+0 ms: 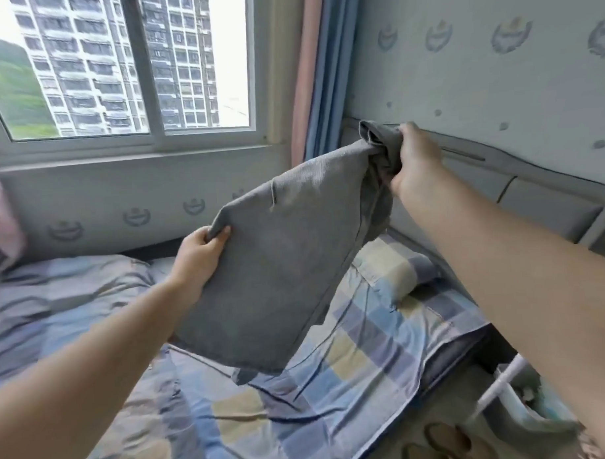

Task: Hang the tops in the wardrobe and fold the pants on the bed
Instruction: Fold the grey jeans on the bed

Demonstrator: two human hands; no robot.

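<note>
We see a grey garment (278, 264) held up in the air above a bed (350, 372) with a checked blue, lilac and cream sheet; it hangs clear of the bedding, its lower edge just above the sheet. The left hand (200, 253) pinches one edge of the cloth between thumb and fingers; the right hand (413, 160) is clenched round a bunched end, raised higher and nearer the padded headboard (540, 200). A checked pillow (395, 270) lies below the cloth, by the headboard; a window (124, 64) with tower blocks beyond fills the upper left; slippers (442, 444) sit on the floor at lower right. We judge this to be the fold-the-pants step, though we cannot tell for certain that the garment is pants; next it needs spreading flat on the sheet, which calls for both hands to find matching corners.
</note>
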